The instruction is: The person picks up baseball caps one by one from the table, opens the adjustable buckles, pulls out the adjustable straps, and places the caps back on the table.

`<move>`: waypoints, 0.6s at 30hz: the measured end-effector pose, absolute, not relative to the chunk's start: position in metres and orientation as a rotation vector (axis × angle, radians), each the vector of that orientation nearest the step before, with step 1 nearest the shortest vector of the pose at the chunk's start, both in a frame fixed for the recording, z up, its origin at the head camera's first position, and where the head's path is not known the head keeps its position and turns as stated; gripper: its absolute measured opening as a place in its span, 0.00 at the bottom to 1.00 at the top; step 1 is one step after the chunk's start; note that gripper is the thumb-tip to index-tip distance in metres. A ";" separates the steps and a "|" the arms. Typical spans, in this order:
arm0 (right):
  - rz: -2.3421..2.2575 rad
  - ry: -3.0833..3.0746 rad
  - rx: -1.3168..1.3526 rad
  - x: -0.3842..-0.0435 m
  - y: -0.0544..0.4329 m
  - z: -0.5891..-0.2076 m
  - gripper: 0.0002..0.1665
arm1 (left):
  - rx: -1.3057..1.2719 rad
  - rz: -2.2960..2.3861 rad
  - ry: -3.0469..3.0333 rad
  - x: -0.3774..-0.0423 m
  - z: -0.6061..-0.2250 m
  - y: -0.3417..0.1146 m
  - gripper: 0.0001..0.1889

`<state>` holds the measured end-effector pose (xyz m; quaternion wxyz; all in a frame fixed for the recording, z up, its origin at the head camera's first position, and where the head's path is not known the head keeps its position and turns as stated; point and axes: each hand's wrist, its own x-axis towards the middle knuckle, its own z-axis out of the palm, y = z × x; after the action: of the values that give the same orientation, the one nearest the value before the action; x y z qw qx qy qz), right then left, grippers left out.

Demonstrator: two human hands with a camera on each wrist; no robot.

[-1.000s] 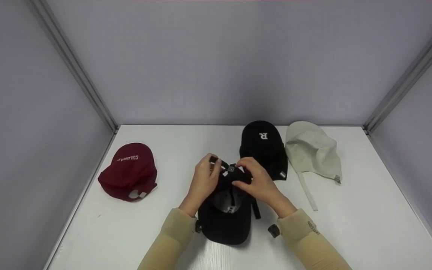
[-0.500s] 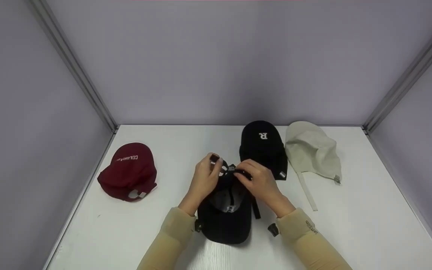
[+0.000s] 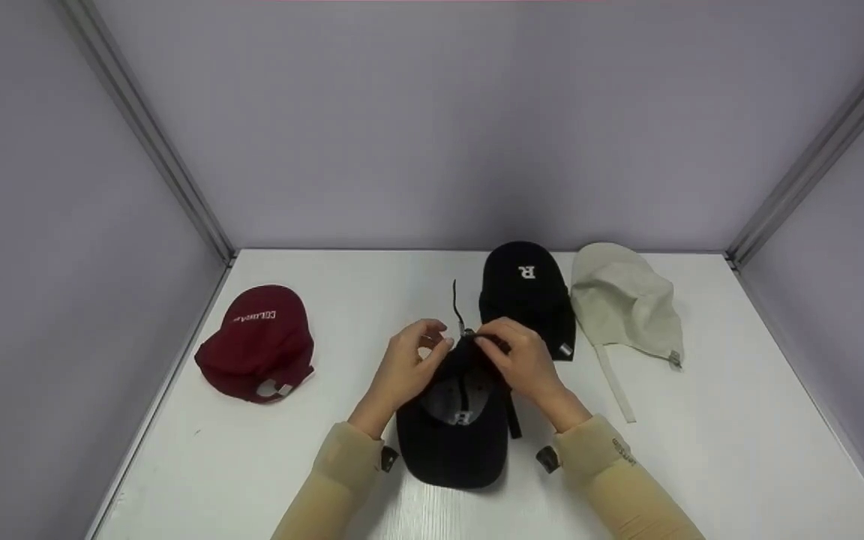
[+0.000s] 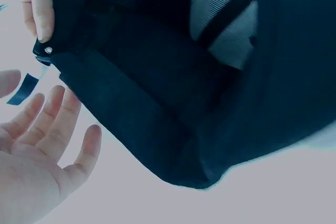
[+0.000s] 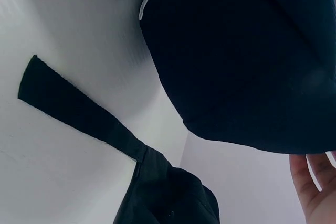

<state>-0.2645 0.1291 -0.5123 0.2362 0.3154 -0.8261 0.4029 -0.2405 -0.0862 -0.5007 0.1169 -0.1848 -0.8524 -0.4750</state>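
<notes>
A black cap point(image 3: 453, 459) lies with its hollow side up and brim toward me, a grey lining point(image 4: 223, 19) inside. My right hand point(image 3: 528, 367) pinches its back edge between thumb and fingers, next to a small metal stud point(image 4: 48, 50) in the left wrist view. Beyond that edge a thin strap point(image 3: 456, 301) sticks up from the metal buckle point(image 3: 466, 331). My left hand point(image 3: 404, 365) is beside the cap's left edge, thumb and fingers apart, holding nothing; the left wrist view shows its fingers point(image 4: 55, 129) spread near the strap end.
Behind my right hand lies another black cap point(image 3: 518, 296) with a white R, its strap point(image 5: 79, 108) stretched along the table. A cream cap point(image 3: 619, 292) with a long strap is right of it. A dark red cap point(image 3: 267, 337) sits at the left. Walls enclose the table.
My left hand has let go of the strap and drawn slightly down; the strap end now stands up past the buckle. My right hand has stayed at the cap's back edge.
</notes>
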 end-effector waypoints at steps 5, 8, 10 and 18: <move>1.136 -2.258 0.858 -0.265 0.130 -0.513 0.05 | -0.645 -1.252 -2.524 -0.237 -0.510 -0.088 0.14; 1.139 -2.261 0.853 -0.265 0.130 -0.514 0.05 | -0.686 -1.190 -2.521 -0.237 -0.515 -0.088 0.12; 1.142 -2.267 0.842 -0.265 0.130 -0.515 0.05 | -0.696 -1.152 -2.514 -0.236 -0.518 -0.088 0.09; 1.118 -2.296 0.774 -0.264 0.132 -0.517 0.04 | -0.698 -1.076 -2.465 -0.235 -0.519 -0.087 0.04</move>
<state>-0.2645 0.1316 -0.5172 0.2344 0.2821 -0.8363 0.4075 -0.2352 -0.0870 -0.5190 0.1803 -0.2472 -0.8726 -0.3808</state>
